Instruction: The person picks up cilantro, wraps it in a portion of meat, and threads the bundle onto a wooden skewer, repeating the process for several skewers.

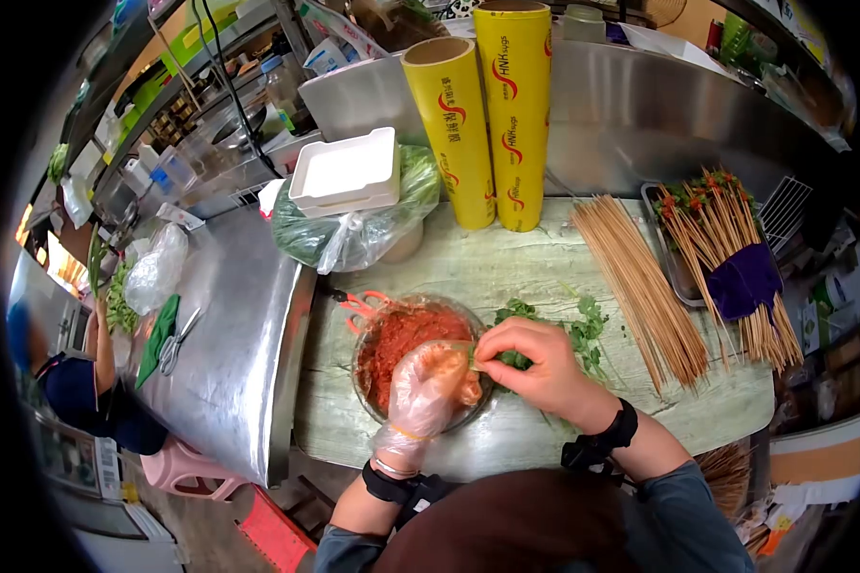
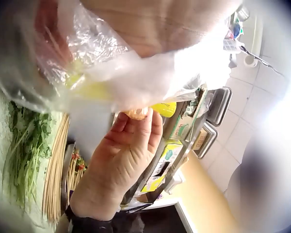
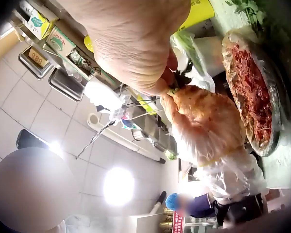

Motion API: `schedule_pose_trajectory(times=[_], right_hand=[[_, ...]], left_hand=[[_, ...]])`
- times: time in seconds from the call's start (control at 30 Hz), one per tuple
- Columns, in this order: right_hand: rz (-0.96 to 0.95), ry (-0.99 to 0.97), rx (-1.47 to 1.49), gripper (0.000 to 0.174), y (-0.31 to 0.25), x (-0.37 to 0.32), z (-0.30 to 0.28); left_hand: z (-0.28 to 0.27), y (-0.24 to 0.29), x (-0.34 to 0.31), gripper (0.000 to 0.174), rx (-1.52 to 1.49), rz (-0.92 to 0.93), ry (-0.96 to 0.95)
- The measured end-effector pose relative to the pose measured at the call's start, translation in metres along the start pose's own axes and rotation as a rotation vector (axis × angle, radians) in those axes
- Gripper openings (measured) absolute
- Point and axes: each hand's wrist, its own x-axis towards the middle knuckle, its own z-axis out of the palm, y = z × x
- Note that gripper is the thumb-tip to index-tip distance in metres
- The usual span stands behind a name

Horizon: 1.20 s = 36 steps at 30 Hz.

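My left hand (image 1: pixel 422 387), in a clear plastic glove stained orange, is curled over a bowl (image 1: pixel 358 368) of red, sauce-coated mixture (image 1: pixel 416 334). Its fingertips meet those of my bare right hand (image 1: pixel 537 368) beside the bowl's right side. Between them shows a small coriander sprig (image 3: pixel 183 77), its stem pinched where both sets of fingertips come together. The gloved palm (image 3: pixel 208 121) faces the right wrist camera, smeared with sauce. More loose coriander (image 1: pixel 588 329) lies behind my right hand.
Bare bamboo skewers (image 1: pixel 640 291) lie on the right of the board, near a tray (image 1: pixel 674 258) of loaded skewers. Behind stand two yellow film rolls (image 1: pixel 514 115) and a bagged bowl of greens (image 1: pixel 301 229) under white boxes (image 1: pixel 344 172). Red-handled scissors (image 1: pixel 358 307) touch the bowl. Another person (image 1: pixel 96 382) is left.
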Motion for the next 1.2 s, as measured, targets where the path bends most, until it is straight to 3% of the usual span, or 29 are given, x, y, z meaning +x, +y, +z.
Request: schedule_pose_trajectory(times=[0.07, 0.1, 0.2, 0.3, 0.4, 0.5, 0.6, 0.63, 0.77, 0.93, 1.03, 1.1, 1.2], right_hand=[[-0.055, 0.058, 0.021, 0.03, -0.004, 0.001, 0.006], [0.064, 0.044, 0.08, 0.044, -0.008, -0.001, 0.006], [0.313, 0.041, 0.521, 0.048, 0.013, -0.013, 0.018], [0.305, 0.044, 0.677, 0.037, 0.021, -0.018, 0.025], [0.19, 0.051, 0.506, 0.026, 0.028, -0.021, 0.026], [0.229, 0.117, 0.382, 0.015, 0.026, -0.023, 0.027], [0.211, 0.167, 0.276, 0.011, 0.024, -0.024, 0.026], [0.239, 0.183, 0.316, 0.01, 0.024, -0.026, 0.025], [0.394, 0.223, 0.602, 0.011, 0.034, -0.041, 0.015], [0.685, -0.003, 0.81, 0.012, 0.046, -0.08, 0.015], [0.782, -0.207, 0.883, 0.011, 0.049, -0.096, 0.027], [0.776, -0.201, 0.855, 0.012, 0.054, -0.102, 0.034], [0.791, -0.066, 0.799, 0.014, 0.057, -0.103, 0.03]], left_hand=[[0.0, -0.002, 0.001, 0.017, 0.097, 0.049, 0.073], [0.001, -0.001, 0.0, 0.016, 0.019, 0.052, 0.071], [0.008, -0.001, 0.002, 0.015, -0.066, 0.095, 0.099], [0.003, -0.013, 0.002, 0.013, 0.007, 0.1, 0.083], [0.0, -0.013, -0.001, 0.013, 0.083, 0.092, 0.039], [-0.003, -0.019, -0.001, 0.017, 0.155, 0.094, 0.033], [-0.001, -0.023, 0.001, 0.026, 0.064, 0.047, 0.101], [0.001, -0.013, -0.004, 0.041, 0.053, 0.02, 0.053], [-0.036, 0.004, -0.023, 0.056, 0.307, 0.202, 0.089], [-0.093, 0.021, -0.043, 0.034, 0.411, 0.156, 0.432], [-0.113, 0.026, -0.044, 0.024, 0.499, 0.18, 0.385], [-0.113, 0.031, -0.038, 0.02, 0.495, 0.175, 0.366], [-0.128, 0.029, -0.024, 0.019, 1.006, 0.385, 0.309]])
